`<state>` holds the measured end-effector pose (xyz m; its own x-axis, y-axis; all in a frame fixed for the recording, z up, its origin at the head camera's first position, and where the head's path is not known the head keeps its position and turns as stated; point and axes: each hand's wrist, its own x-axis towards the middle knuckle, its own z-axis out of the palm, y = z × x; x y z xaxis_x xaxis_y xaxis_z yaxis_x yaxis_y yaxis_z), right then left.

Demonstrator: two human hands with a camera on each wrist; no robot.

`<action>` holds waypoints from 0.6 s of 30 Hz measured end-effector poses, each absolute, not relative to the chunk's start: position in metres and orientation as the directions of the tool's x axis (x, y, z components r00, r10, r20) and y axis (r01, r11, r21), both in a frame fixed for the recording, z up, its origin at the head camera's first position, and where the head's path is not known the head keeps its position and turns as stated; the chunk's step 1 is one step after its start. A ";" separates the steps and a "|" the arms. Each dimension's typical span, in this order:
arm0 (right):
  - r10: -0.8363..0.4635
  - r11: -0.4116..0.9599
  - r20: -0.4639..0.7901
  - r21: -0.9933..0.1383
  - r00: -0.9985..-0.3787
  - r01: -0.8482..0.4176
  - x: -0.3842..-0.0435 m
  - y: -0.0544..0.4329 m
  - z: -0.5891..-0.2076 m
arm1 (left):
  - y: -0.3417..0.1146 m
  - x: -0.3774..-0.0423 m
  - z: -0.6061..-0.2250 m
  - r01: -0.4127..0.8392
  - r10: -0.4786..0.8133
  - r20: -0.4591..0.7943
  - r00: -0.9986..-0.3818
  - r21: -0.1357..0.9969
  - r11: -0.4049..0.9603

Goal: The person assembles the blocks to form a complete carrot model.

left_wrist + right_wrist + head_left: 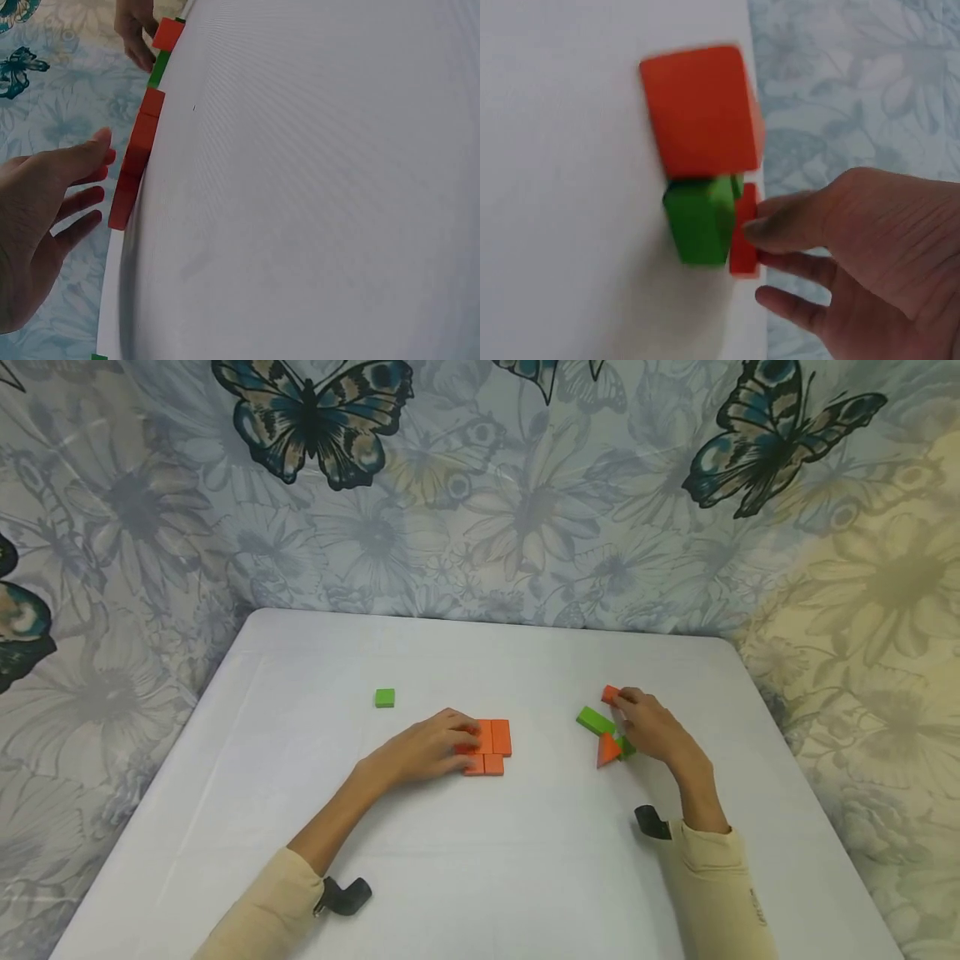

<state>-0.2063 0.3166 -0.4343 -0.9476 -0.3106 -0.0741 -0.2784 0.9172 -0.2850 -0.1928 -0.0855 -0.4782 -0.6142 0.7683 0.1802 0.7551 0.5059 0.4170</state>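
Note:
Flat orange blocks lie side by side in a group at the middle of the table. Over the group's left part rests my left hand, fingers loosely bent and spread, hiding some of the blocks. On the right, my right hand pinches the end of a small orange block between thumb and fingers; its thumb crosses that block in the right wrist view. Just nearer are a long green block, an orange triangular block and another green block, partly covered by the hand.
A small green square block lies alone, left of and beyond the orange group. The white-covered table meets a butterfly-patterned cloth backdrop at its far edge. Black wrist attachments stick out from both sleeves.

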 end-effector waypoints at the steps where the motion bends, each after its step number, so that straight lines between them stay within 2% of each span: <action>1: -0.309 0.920 -0.085 -0.278 -0.947 -0.275 -0.206 0.321 -0.434 | -0.087 -0.192 -0.478 0.756 0.770 0.179 -0.612 0.419 0.503; 8: -0.238 0.951 -0.068 -0.218 -0.969 -0.218 -0.204 0.341 -0.434 | -0.092 -0.191 -0.477 0.744 0.783 0.131 -0.608 0.437 0.505; 18: -0.132 0.968 -0.063 -0.221 -0.989 -0.115 -0.208 0.348 -0.443 | -0.094 -0.193 -0.477 0.765 0.800 0.137 -0.584 0.423 0.486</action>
